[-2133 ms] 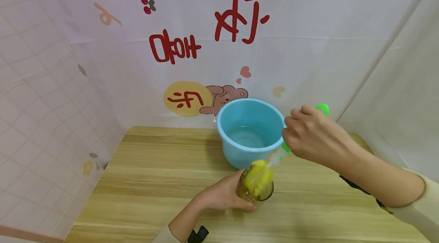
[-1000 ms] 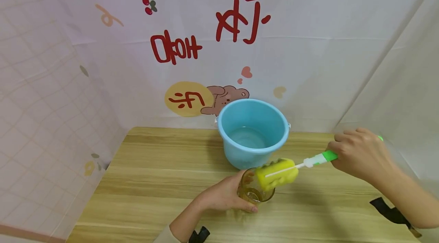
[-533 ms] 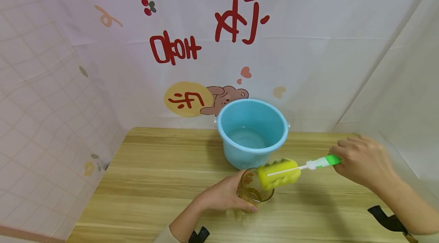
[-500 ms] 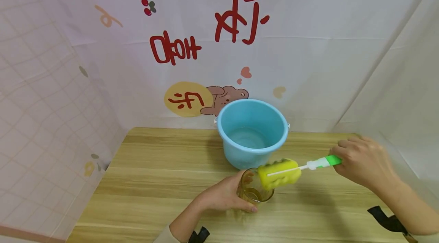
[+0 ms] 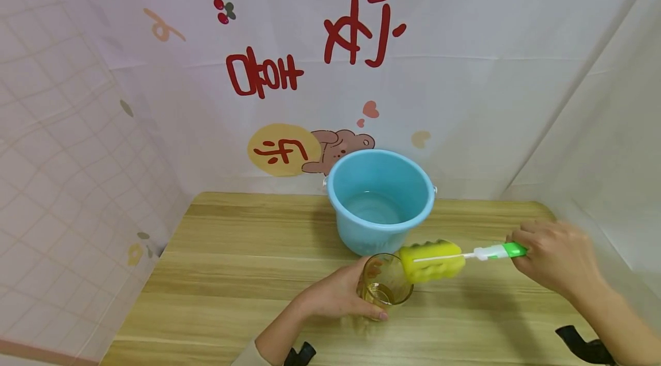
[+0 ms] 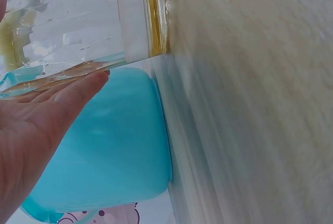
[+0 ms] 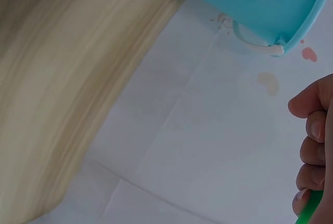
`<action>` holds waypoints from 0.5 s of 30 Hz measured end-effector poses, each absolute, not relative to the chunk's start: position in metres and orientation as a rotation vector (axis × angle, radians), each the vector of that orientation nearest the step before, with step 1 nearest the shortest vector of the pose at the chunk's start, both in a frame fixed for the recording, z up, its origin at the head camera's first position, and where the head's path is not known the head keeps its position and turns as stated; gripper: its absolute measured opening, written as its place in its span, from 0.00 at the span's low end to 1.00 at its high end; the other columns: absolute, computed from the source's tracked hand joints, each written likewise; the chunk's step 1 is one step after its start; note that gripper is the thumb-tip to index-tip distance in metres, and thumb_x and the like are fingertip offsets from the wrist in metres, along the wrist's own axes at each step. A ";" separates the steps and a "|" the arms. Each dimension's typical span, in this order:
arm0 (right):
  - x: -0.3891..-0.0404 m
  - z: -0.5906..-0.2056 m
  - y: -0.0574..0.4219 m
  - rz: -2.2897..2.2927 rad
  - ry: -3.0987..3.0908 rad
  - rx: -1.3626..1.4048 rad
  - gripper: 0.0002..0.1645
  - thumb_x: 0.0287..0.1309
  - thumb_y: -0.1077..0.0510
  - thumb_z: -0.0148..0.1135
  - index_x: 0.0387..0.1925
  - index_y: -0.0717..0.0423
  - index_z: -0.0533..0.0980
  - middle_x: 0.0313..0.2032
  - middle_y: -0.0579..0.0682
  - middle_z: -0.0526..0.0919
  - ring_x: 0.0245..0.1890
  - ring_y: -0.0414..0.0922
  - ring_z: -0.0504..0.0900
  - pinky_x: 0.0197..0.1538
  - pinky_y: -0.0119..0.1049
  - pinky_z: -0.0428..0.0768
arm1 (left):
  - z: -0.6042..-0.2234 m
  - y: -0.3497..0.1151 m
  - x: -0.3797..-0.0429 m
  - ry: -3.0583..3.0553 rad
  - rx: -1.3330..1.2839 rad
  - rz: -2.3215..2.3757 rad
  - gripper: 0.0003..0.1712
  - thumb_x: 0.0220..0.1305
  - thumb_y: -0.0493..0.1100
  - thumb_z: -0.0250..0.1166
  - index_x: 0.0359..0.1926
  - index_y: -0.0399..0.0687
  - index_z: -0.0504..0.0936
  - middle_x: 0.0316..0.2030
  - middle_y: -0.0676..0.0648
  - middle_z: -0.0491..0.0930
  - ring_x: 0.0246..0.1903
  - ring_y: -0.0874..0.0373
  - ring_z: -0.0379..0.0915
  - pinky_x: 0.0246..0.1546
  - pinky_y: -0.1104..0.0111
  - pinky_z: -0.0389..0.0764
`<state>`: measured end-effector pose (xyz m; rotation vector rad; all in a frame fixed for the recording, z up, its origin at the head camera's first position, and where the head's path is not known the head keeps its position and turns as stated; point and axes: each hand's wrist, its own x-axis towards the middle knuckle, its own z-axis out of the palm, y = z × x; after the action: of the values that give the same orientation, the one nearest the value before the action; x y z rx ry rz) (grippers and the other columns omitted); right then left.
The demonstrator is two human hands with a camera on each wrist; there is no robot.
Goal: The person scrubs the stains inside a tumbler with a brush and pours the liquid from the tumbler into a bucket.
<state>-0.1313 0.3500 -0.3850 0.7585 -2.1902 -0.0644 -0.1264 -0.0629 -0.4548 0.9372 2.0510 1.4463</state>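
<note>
My left hand (image 5: pixel 333 294) holds a clear amber-tinted drinking glass (image 5: pixel 388 295) upright on the table, thumb in front and fingers behind it. In the left wrist view, the glass (image 6: pixel 78 21) has its base on the tabletop, with my fingers along its side. My right hand (image 5: pixel 558 257) grips the green and white handle of a sponge cup brush (image 5: pixel 434 261). Its yellow sponge head is outside the glass, overlapping the right side of the rim in the head view. In the right wrist view, my fingers (image 7: pixel 313 153) curl round the green handle end (image 7: pixel 311 209).
A light blue bucket (image 5: pixel 369 237) stands right behind the glass, with what looks like shallow water inside. Its white handle (image 7: pixel 265 49) hangs down in the right wrist view. The wooden table (image 5: pixel 248 251) ends at a printed white cloth backdrop (image 5: pixel 480 119).
The sponge head was inside the glass about two seconds ago and has come out over the rim. My right hand has drawn the brush rightward and lower. My left hand and the glass stay put.
</note>
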 end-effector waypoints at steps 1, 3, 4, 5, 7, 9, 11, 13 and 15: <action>-0.130 -0.387 0.350 -0.058 -2.205 0.735 0.26 0.67 0.44 0.37 0.13 0.40 0.64 0.15 0.32 0.58 0.17 0.34 0.50 0.17 0.30 0.51 | -0.455 -0.063 -0.126 2.053 0.934 1.445 0.53 0.57 0.49 0.83 0.77 0.60 0.61 0.66 0.53 0.76 0.65 0.60 0.71 0.69 0.65 0.70; -0.126 -0.391 0.352 -0.038 -2.242 0.697 0.27 0.69 0.41 0.37 0.12 0.38 0.62 0.16 0.31 0.57 0.17 0.34 0.50 0.17 0.30 0.50 | -0.454 -0.063 -0.126 2.058 0.929 1.441 0.53 0.57 0.49 0.83 0.77 0.60 0.61 0.65 0.53 0.76 0.65 0.60 0.72 0.69 0.65 0.71; -0.125 -0.393 0.353 -0.029 -2.258 0.677 0.28 0.70 0.40 0.37 0.12 0.37 0.61 0.16 0.31 0.56 0.17 0.34 0.50 0.17 0.30 0.50 | -0.454 -0.063 -0.126 2.061 0.927 1.439 0.53 0.57 0.49 0.83 0.77 0.60 0.62 0.65 0.53 0.76 0.65 0.60 0.72 0.69 0.65 0.71; -0.124 -0.395 0.354 -0.020 -2.269 0.662 0.28 0.71 0.39 0.37 0.12 0.36 0.60 0.16 0.31 0.55 0.17 0.34 0.50 0.17 0.30 0.49 | -0.454 -0.063 -0.126 2.066 0.925 1.436 0.53 0.57 0.49 0.83 0.77 0.60 0.62 0.65 0.53 0.76 0.65 0.60 0.72 0.69 0.65 0.71; -0.122 -0.399 0.356 -0.007 -2.286 0.634 0.29 0.72 0.38 0.37 0.12 0.36 0.58 0.16 0.31 0.53 0.17 0.35 0.49 0.17 0.30 0.49 | -0.454 -0.062 -0.126 2.071 0.922 1.432 0.53 0.57 0.49 0.83 0.77 0.59 0.62 0.65 0.52 0.76 0.65 0.60 0.72 0.68 0.65 0.71; -0.120 -0.402 0.358 0.004 -2.296 0.614 0.29 0.71 0.37 0.37 0.12 0.35 0.58 0.16 0.31 0.54 0.16 0.34 0.50 0.17 0.30 0.49 | -0.453 -0.062 -0.126 2.079 0.921 1.427 0.53 0.57 0.49 0.83 0.77 0.59 0.62 0.66 0.52 0.76 0.65 0.60 0.71 0.68 0.66 0.70; -0.118 -0.404 0.359 0.016 -2.309 0.596 0.29 0.71 0.36 0.37 0.12 0.34 0.59 0.15 0.30 0.55 0.16 0.34 0.51 0.16 0.30 0.49 | -0.453 -0.062 -0.126 2.084 0.919 1.422 0.53 0.57 0.49 0.83 0.77 0.58 0.62 0.66 0.51 0.76 0.65 0.61 0.71 0.68 0.66 0.70; -0.116 -0.406 0.361 0.047 -2.350 0.571 0.27 0.69 0.38 0.42 0.11 0.34 0.60 0.16 0.30 0.56 0.16 0.34 0.52 0.16 0.30 0.50 | -0.453 -0.062 -0.126 2.083 0.920 1.421 0.53 0.57 0.50 0.83 0.77 0.58 0.62 0.66 0.51 0.75 0.66 0.61 0.71 0.68 0.66 0.70; -0.114 -0.407 0.364 0.077 -2.404 0.539 0.23 0.63 0.43 0.52 0.12 0.33 0.63 0.16 0.29 0.57 0.16 0.34 0.52 0.16 0.31 0.52 | -0.454 -0.062 -0.126 2.076 0.920 1.424 0.53 0.57 0.49 0.83 0.77 0.58 0.62 0.66 0.51 0.75 0.66 0.60 0.71 0.68 0.66 0.70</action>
<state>-0.1141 0.3637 -0.4068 0.5385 -2.4039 0.0774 -0.1261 -0.0621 -0.4536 0.9204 2.0762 1.4241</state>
